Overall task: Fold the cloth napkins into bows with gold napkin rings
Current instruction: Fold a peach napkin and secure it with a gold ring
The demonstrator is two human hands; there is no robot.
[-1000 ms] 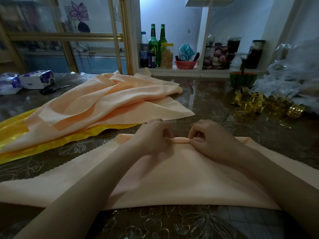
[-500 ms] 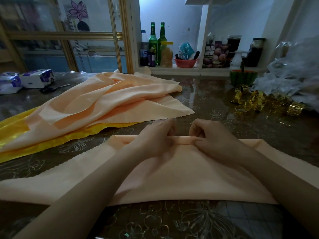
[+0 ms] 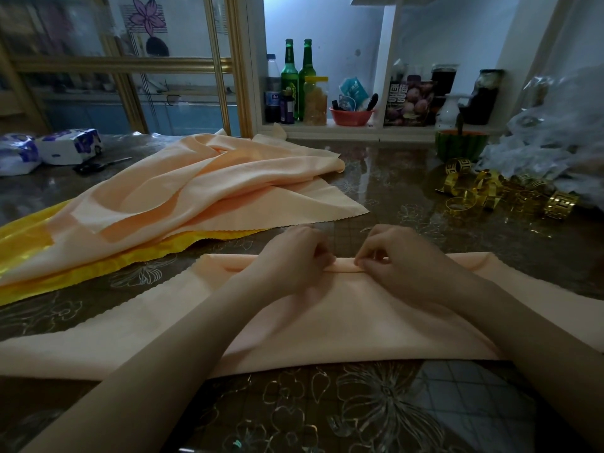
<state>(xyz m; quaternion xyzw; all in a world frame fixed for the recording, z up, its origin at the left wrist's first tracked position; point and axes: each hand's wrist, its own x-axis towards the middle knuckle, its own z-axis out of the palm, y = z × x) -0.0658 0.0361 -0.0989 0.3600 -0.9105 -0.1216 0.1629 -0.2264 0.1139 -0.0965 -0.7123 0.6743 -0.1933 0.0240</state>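
Napkin: the peach napkin lies flat on the worktop, directly in front of the person and near the front edge.
Long axis: it runs left to right across the view. The near edge is straight, and both ends spread out past the arms.
Fold: the far edge is turned over into a narrow fold that runs along the same left-right line. It looks raised where the fingers meet it.
Left hand: the left hand is knuckles up with its fingers curled, pinching the fold just left of the middle.
Right hand: the right hand is knuckles up with fingers and thumb curled, pinching the fold just right of the middle, close to the other hand.
Forearms: they lie over the napkin and converge from the lower corners.
Spare cloth: a loose pile of napkins lies on a yellow cloth at the far left.
Rings: the gold napkin rings are heaped at the far right, well apart from the hands.
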